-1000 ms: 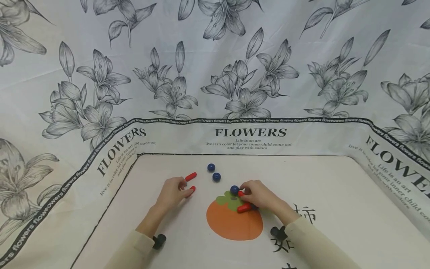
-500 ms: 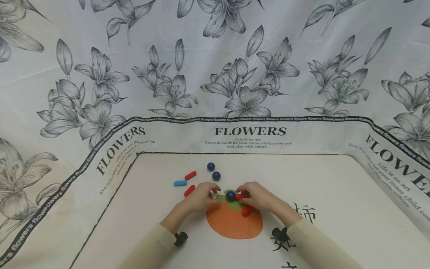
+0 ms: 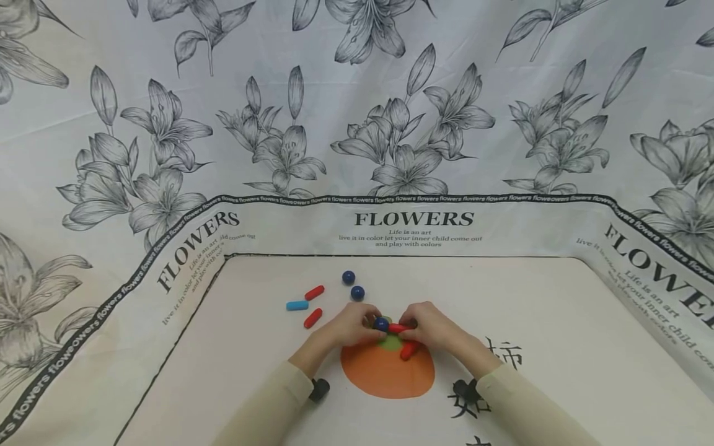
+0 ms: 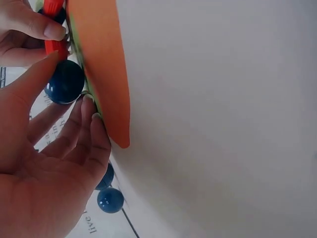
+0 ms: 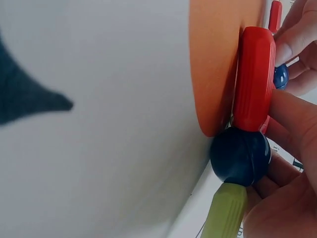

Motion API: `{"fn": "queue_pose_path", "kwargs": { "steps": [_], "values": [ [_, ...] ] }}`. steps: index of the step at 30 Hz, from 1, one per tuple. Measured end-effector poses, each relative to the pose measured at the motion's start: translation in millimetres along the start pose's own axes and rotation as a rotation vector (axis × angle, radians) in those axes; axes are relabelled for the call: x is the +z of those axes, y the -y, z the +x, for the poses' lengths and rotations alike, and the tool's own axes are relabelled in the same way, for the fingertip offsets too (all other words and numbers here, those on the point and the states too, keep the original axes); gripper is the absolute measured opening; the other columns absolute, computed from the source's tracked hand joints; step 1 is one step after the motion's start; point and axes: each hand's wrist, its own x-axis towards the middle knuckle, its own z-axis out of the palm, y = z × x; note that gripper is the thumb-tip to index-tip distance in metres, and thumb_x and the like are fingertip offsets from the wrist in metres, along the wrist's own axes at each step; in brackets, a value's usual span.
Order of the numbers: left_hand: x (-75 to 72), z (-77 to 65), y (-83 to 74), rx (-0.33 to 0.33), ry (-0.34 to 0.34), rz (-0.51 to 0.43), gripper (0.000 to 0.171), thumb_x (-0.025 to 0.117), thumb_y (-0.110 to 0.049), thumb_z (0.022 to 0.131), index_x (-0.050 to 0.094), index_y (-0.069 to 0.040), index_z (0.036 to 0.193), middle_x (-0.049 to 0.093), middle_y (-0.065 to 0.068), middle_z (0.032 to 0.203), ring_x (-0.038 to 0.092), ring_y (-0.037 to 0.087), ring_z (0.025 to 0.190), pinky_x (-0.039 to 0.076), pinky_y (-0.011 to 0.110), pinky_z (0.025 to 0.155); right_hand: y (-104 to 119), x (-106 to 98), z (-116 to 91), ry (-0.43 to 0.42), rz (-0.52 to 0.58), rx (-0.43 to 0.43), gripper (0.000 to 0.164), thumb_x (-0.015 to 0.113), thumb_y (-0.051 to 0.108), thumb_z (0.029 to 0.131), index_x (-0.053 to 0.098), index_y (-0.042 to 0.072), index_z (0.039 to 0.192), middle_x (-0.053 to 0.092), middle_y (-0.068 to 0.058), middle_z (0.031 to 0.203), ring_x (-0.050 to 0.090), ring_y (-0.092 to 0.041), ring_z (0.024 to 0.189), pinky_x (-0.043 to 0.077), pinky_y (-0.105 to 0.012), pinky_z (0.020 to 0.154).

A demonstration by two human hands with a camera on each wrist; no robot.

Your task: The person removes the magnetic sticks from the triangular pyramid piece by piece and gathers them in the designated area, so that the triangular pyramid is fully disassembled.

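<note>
My left hand (image 3: 352, 323) pinches a dark blue ball (image 4: 64, 82) between thumb and fingers, over the printed persimmon. My right hand (image 3: 429, 323) grips the red rod (image 3: 398, 327) whose end meets that ball. A second red rod (image 5: 253, 79) slants toward the near side below the right hand. In the right wrist view it joins another dark blue ball (image 5: 241, 156), which also has a yellow-green rod (image 5: 225, 213) on it. The right hand hides that ball and the yellow-green rod in the head view.
Two loose dark blue balls (image 3: 357, 293) lie beyond the left hand. Left of them are two red rods (image 3: 313, 318) and a light blue rod (image 3: 297, 305). The white mat (image 3: 251, 371) carries the orange persimmon print (image 3: 385, 375); a flowered cloth (image 3: 413, 124) stands behind.
My left hand has moved right from the loose rods to the ball and closed on it, uncovering the light blue rod. The joined pieces in my right hand have shifted slightly left and nearer.
</note>
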Motion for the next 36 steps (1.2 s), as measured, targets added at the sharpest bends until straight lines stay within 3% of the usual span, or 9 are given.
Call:
{"fn": "queue_pose_path", "kwargs": {
  "steps": [12, 21, 29, 36],
  "values": [
    [1.0, 2.7, -7.7, 0.000, -0.010, 0.032, 0.028, 0.074, -0.032, 0.095, 0.071, -0.015, 0.117, 0.062, -0.003, 0.092, 0.057, 0.014, 0.087, 0.049, 0.027, 0.075, -3, -1, 2, -0.015, 0.005, -0.047, 0.007, 0.082, 0.009, 0.086, 0.081, 0.007, 0.092, 0.071, 0.004, 0.082, 0.057, -0.013, 0.078, 0.052, -0.025, 0.073],
    [1.3, 0.9, -9.1, -0.035, -0.040, 0.053, 0.030, 0.074, -0.034, 0.096, 0.071, -0.012, 0.118, 0.061, -0.001, 0.092, 0.056, 0.015, 0.087, 0.050, 0.027, 0.074, -4, -1, 2, 0.003, 0.009, -0.087, 0.006, 0.082, 0.008, 0.086, 0.081, 0.006, 0.092, 0.072, 0.003, 0.084, 0.058, -0.012, 0.078, 0.053, -0.025, 0.073],
    [2.0, 3.6, -9.9, -0.012, -0.052, 0.048, 0.029, 0.075, -0.033, 0.095, 0.070, -0.012, 0.116, 0.060, -0.001, 0.088, 0.055, 0.014, 0.082, 0.047, 0.026, 0.068, -5, -3, 1, -0.012, 0.000, -0.072, 0.007, 0.083, 0.009, 0.086, 0.081, 0.006, 0.092, 0.073, 0.003, 0.085, 0.058, -0.012, 0.080, 0.053, -0.026, 0.074],
    [-6.1, 10.5, -15.0, 0.002, -0.125, 0.042, 0.030, 0.076, -0.035, 0.093, 0.067, -0.015, 0.115, 0.060, -0.002, 0.088, 0.057, 0.014, 0.080, 0.050, 0.024, 0.064, -6, -2, 1, 0.007, 0.032, -0.112, 0.007, 0.081, 0.007, 0.086, 0.080, 0.003, 0.092, 0.072, 0.002, 0.082, 0.059, -0.010, 0.075, 0.053, -0.023, 0.069]
  ]
}}
